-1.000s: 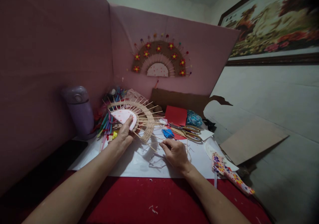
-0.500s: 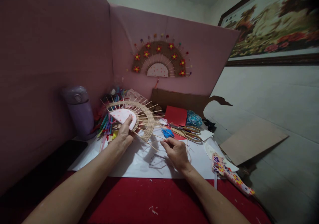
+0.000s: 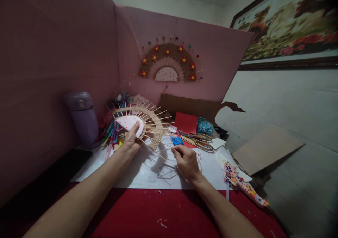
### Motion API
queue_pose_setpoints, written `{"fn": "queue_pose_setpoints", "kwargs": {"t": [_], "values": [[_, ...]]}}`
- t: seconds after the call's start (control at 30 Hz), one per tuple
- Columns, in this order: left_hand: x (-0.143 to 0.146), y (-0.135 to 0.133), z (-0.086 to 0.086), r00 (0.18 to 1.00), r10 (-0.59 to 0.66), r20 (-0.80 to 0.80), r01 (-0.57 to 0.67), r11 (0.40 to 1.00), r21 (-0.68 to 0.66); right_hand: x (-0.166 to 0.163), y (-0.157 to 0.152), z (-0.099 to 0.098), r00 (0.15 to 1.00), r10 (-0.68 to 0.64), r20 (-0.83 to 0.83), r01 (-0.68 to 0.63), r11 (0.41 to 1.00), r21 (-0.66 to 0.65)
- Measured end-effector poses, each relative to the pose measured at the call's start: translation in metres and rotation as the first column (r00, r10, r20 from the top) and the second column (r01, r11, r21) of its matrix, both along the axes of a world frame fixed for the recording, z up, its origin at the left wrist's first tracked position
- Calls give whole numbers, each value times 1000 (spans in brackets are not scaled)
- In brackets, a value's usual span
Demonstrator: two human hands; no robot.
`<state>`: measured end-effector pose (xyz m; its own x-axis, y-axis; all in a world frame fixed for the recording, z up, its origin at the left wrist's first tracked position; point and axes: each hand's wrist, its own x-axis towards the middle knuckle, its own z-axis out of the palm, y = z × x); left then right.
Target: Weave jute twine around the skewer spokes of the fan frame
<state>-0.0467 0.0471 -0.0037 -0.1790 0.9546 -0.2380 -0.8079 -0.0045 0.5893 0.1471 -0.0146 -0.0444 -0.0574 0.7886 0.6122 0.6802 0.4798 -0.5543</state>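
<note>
My left hand (image 3: 131,138) grips a half-round fan (image 3: 157,129) made of thin sticks with twine woven in a band across them. Its thumb presses on the white half-circle (image 3: 128,121) with pink dots at the fan's base. To the right, my right hand (image 3: 186,159) is closed in a pinch on a thin strand of twine (image 3: 166,150), which runs to the lower end of the woven band. The fan is tilted and held above the white sheet. The fingers behind the fan are hidden.
A similar fan (image 3: 168,51) with red flowers is pinned to the pink board behind. Scissors (image 3: 203,141), blue yarn (image 3: 205,126) and red paper (image 3: 186,122) lie to the right. A purple bottle (image 3: 85,121) stands left. A flowered glue gun (image 3: 244,185) rests at the right edge.
My right hand has shifted very slightly to the right relative to the fan, still pinching the twine. My left hand and the fan have hardly moved.
</note>
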Motion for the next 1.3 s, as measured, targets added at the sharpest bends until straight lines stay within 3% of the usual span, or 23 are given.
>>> {"fn": "queue_pose_setpoints", "kwargs": {"t": [0.3,0.67,0.93,1.3], "values": [[4,-3,1,996,-51,-74,47,998,-45,6,3,5,994,-104,22,101,990,98],[9,-2,-7,984,-104,-142,116,990,75,12,0,11,970,-224,88,210,966,152],[9,-3,-16,926,-245,-288,292,948,129,13,2,13,974,-211,85,193,964,181],[6,0,-12,916,-276,-291,314,945,92,16,1,20,970,-239,45,224,951,215]]}}
